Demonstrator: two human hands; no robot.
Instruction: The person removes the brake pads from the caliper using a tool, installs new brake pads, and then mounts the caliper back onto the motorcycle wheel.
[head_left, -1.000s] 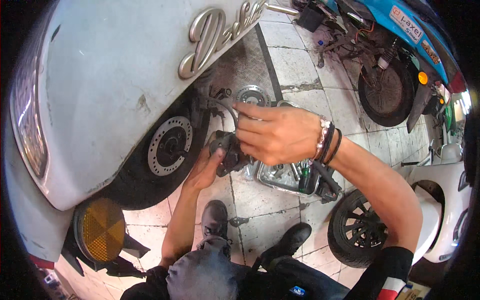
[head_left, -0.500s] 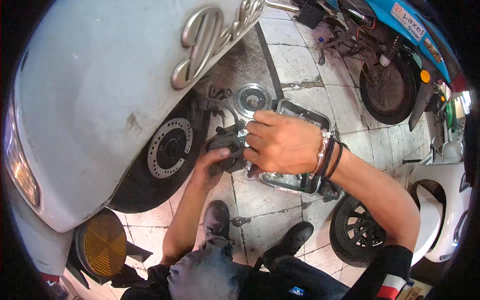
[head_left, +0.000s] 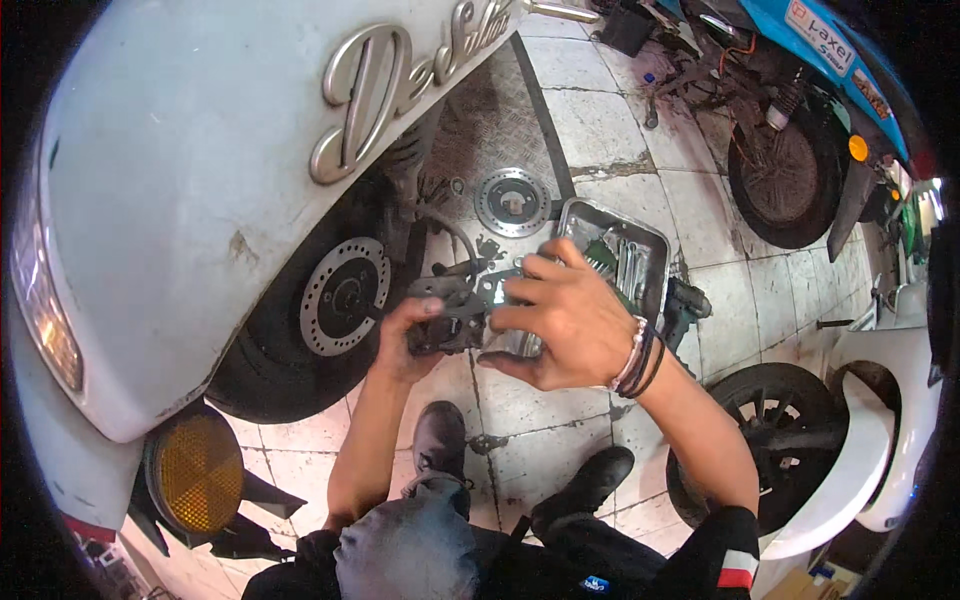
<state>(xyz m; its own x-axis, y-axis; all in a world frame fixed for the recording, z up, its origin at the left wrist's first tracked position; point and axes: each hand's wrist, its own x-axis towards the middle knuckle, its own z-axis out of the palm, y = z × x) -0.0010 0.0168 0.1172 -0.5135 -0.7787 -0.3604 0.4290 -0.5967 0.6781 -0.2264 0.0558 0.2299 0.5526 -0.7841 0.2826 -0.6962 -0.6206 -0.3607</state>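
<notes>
My left hand (head_left: pixel 403 340) is closed around a dark brake caliper (head_left: pixel 447 318), thumb across its top. Just right of it, my right hand (head_left: pixel 565 320) is open, its fingers curved and apart from the thumb. No item shows clearly in that hand; the gap between fingers and caliper is partly hidden. A black hose (head_left: pixel 458 232) curves behind the caliper. To the left stands a scooter wheel with a drilled brake disc (head_left: pixel 346 296). Another brake disc (head_left: pixel 512 203) lies on the floor beyond my hands.
A metal tray (head_left: pixel 648 240) of tools lies partly behind my right hand, with a power tool (head_left: pixel 686 305) beside it. The white scooter body (head_left: pixel 190 190) fills the left. A wheel (head_left: pixel 770 430) and a blue motorbike (head_left: pixel 820 60) stand to the right.
My right hand has drawn back slightly from the caliper and its fingers have spread. The caliper in my left hand shows more plainly now. The whole view has shifted a little.
</notes>
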